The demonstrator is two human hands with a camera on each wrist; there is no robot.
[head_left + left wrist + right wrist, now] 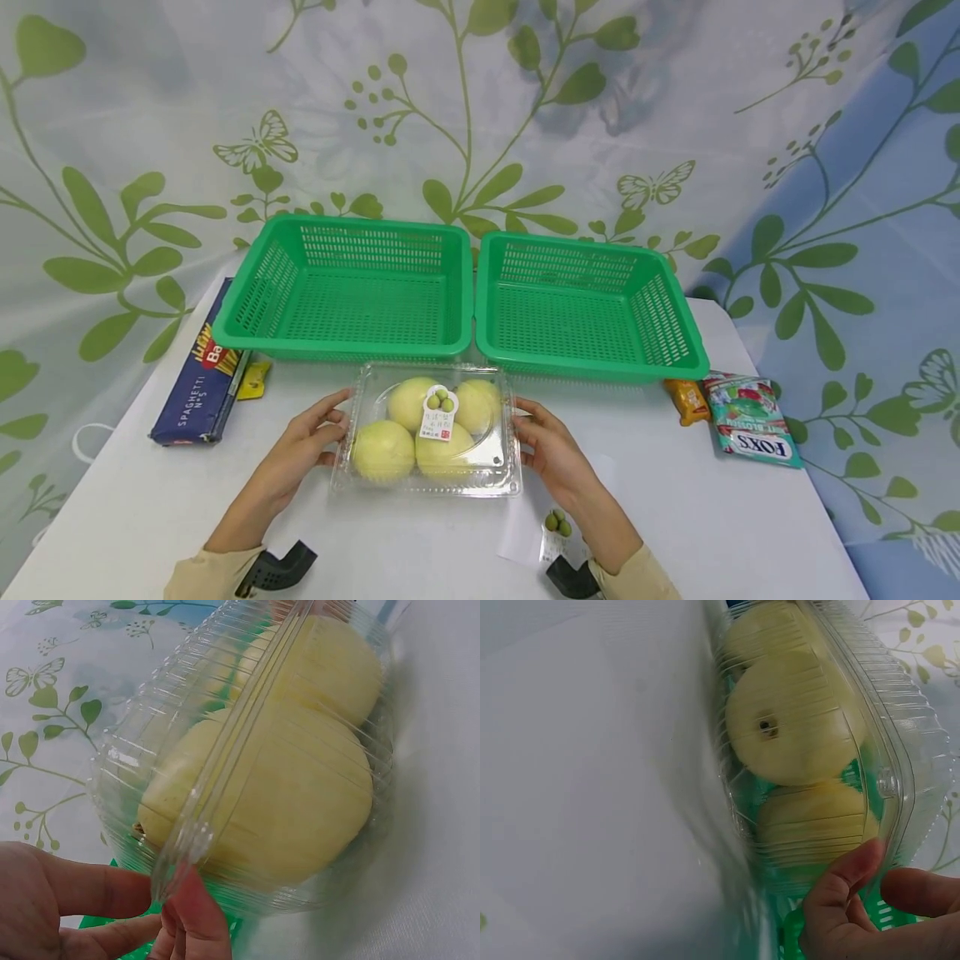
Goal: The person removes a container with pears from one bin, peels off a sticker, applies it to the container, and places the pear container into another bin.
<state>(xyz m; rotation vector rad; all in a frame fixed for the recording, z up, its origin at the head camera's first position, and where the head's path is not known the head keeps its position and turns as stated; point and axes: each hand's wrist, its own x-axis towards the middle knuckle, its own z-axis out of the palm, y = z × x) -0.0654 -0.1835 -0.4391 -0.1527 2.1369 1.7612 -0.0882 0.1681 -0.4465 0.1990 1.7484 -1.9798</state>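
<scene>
A clear plastic clamshell box (491, 479) with several round, pale yellow fruits (383, 451) that look like pears is in front of the green baskets. A white tag (437, 417) picturing green fruit sits on its lid. My left hand (300, 450) grips the box's left side; the left wrist view shows thumb and fingers (196, 904) pinching the rim. On the opposite side my right hand (555, 458) holds the right edge, and in the right wrist view the rim runs between thumb and fingers (847, 881). The box's underside is hidden in the head view.
Two green baskets (345, 343) (592, 364) stand side by side at the back. Left are a blue spaghetti box (191, 392) and a yellow packet (255, 380). Right are an orange packet (687, 401) and a Fox's bag (752, 421). Sticker paper (558, 546) lies by my right forearm.
</scene>
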